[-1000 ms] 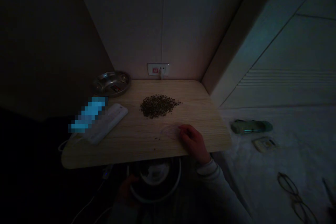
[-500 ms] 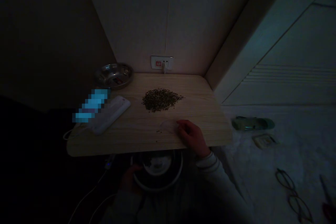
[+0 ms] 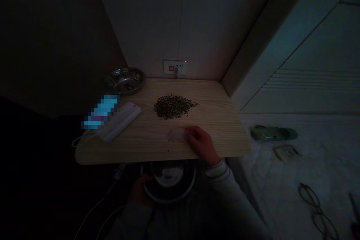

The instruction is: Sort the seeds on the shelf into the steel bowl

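Note:
A pile of small dark grains [image 3: 174,105], their kind unclear, lies spread on the wooden tabletop [image 3: 118,153]. Nearer the front edge are a few loose grains [image 3: 170,140]. My right hand [image 3: 201,143] pinches a thin, clear, rounded piece [image 3: 176,134], apparently plastic, low over the board beside those grains. Below the front edge, my left hand [image 3: 140,190] grips the left rim of a round metal bowl [image 3: 168,180]. A few dark grains seem to sit inside it, though the dim light hides detail.
At the back left stands a shiny steel bowl [image 3: 126,82]. A blurred lit phone [image 3: 101,112] and a white power bank [image 3: 119,122] with a cable lie in front. A wall socket [image 3: 174,67] is behind. On the right bedding are a green bottle [image 3: 272,133] and eyeglasses [image 3: 309,197].
My right hand has moved slightly left with the clear piece, closer above the loose grains. The left hand keeps its hold on the bowl. The view has shifted a little.

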Demonstrator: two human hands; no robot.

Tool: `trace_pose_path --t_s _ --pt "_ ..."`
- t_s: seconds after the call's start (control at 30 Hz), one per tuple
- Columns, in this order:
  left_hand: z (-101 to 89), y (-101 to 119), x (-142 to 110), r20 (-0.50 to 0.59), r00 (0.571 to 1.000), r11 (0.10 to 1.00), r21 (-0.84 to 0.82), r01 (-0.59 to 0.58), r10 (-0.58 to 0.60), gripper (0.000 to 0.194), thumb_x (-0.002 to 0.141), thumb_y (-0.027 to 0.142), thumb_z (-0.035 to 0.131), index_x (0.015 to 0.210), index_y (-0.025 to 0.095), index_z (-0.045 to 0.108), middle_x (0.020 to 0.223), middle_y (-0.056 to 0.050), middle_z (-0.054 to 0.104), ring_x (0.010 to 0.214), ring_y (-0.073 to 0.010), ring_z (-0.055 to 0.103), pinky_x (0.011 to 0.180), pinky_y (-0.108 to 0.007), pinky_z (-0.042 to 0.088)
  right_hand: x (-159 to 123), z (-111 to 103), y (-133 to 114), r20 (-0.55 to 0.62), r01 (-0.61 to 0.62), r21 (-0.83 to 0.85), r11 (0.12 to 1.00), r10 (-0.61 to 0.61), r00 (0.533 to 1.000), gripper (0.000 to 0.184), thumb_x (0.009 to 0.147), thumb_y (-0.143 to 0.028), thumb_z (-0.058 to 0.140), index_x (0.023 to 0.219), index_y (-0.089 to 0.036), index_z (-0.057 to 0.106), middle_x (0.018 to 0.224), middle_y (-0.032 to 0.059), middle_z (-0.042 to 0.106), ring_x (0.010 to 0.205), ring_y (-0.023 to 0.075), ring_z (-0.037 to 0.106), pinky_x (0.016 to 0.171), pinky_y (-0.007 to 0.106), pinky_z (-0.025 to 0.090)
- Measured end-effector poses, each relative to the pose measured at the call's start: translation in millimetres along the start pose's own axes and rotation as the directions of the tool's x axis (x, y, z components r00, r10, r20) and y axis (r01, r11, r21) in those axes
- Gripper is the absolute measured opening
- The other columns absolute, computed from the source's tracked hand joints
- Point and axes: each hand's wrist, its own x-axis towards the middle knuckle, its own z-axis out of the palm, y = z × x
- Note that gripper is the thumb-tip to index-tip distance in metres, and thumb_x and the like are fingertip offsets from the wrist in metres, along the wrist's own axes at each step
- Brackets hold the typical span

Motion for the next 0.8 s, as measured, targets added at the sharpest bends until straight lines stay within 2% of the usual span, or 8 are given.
trace_pose_path --t_s 0.13,0.23,0.4,0.53,0.67,0.8 --pt "2.7 -1.3 -5.9 -0.054 0.997 0.997 0.063 -0.046 0.050 0.029 0.065 0.004 0.041 0.043 0.010 0.058 0.034 -0.008 0.054 0.063 -0.0269 0.063 0.063 -0.035 0.050 -0.2 0.5 1.6 -0.010 0.017 -0.056 0.998 -0.017 1.000 0.022 0.072 -0.022 0.046 0.089 -0.017 0.059 0.079 0.0027 0.061 0.068 0.0141 0.054 0.064 0.026 0.042" --pt "3.6 -2.9 -8.1 -0.081 0.997 0.999 0.035 -0.004 0.007 0.026 0.063 0.003 0.042 0.043 0.012 0.057 0.034 -0.008 0.055 0.067 -0.0286 0.063 0.063 -0.037 0.050 -1.2 0.5 3.2 0.006 0.038 -0.071 0.997 -0.038 0.999 0.023 0.071 -0.021 0.045 0.090 -0.018 0.059 0.078 0.0021 0.061 0.067 0.0138 0.054 0.063 0.025 0.041" --pt "4.0 -4.3 -4.9 -0.059 0.996 0.996 0.070 -0.061 0.065 0.025 0.063 0.005 0.042 0.044 0.010 0.058 0.041 -0.012 0.060 0.071 -0.0300 0.062 0.067 -0.039 0.049 -2.9 -0.7 2.8 0.019 0.064 -0.078 0.995 -0.062 0.998 0.023 0.071 -0.022 0.046 0.089 -0.018 0.059 0.069 0.0005 0.059 0.062 0.0130 0.051 0.059 0.024 0.040" --pt "3.4 -4.2 -1.5 -0.049 0.999 0.996 0.084 -0.008 0.012 0.029 0.066 0.005 0.039 0.044 0.009 0.058 0.040 -0.012 0.059 0.068 -0.0292 0.063 0.067 -0.039 0.049 -4.6 -2.0 0.9 0.043 0.082 -0.076 0.994 -0.079 0.996 0.023 0.071 -0.021 0.045 0.088 -0.018 0.059 0.068 0.0002 0.057 0.061 0.0127 0.051 0.058 0.023 0.039" --pt "2.5 -5.1 -0.9 -0.024 0.999 0.998 0.035 -0.048 0.049 0.028 0.063 0.003 0.041 0.042 0.010 0.058 0.044 -0.011 0.061 0.059 -0.0252 0.063 0.065 -0.034 0.050 -6.0 -2.2 0.2 0.069 0.092 -0.062 0.994 -0.088 0.994 0.023 0.071 -0.020 0.045 0.089 -0.017 0.059 0.066 -0.0002 0.056 0.060 0.0122 0.050 0.057 0.023 0.038" --pt "3.1 -5.9 -4.1 -0.030 0.999 0.999 0.017 -0.027 0.027 0.031 0.066 0.005 0.040 0.042 0.008 0.059 0.043 -0.013 0.061 0.061 -0.0269 0.063 0.064 -0.035 0.050 -6.9 -2.3 0.1 0.098 0.099 -0.053 0.994 -0.093 0.991 0.023 0.071 -0.019 0.046 0.090 -0.017 0.059 0.067 -0.0002 0.056 0.060 0.0118 0.050 0.057 0.022 0.039"
